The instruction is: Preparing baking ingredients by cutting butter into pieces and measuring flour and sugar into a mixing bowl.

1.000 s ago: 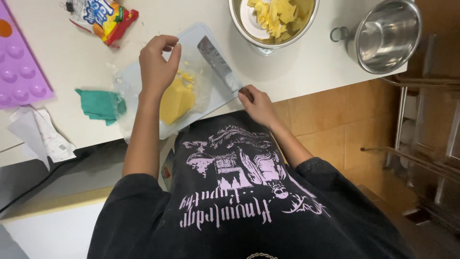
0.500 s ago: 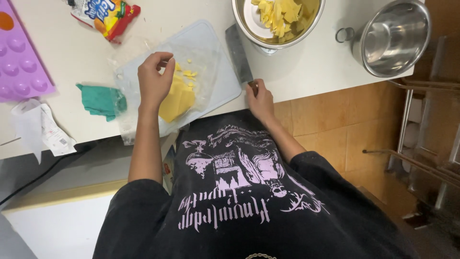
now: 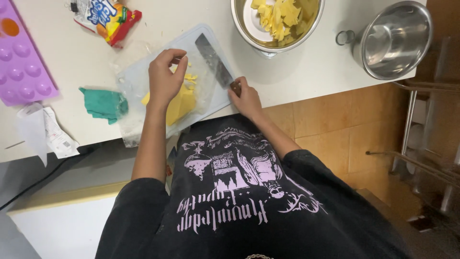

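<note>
My left hand (image 3: pixel 164 79) curls loosely over the waxy yellow butter block (image 3: pixel 178 106), fingertips bent, gripping nothing I can make out. My right hand (image 3: pixel 246 98) wraps the dark handle of the broad flat cleaver (image 3: pixel 214 59). Both lie on the pale translucent cutting board (image 3: pixel 213 96); beyond it, a shiny steel bowl (image 3: pixel 275 45) holds butter chunks.

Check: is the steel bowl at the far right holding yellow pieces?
No, the far-right steel bowl is empty; the yellow pieces sit in the other bowl.
</note>
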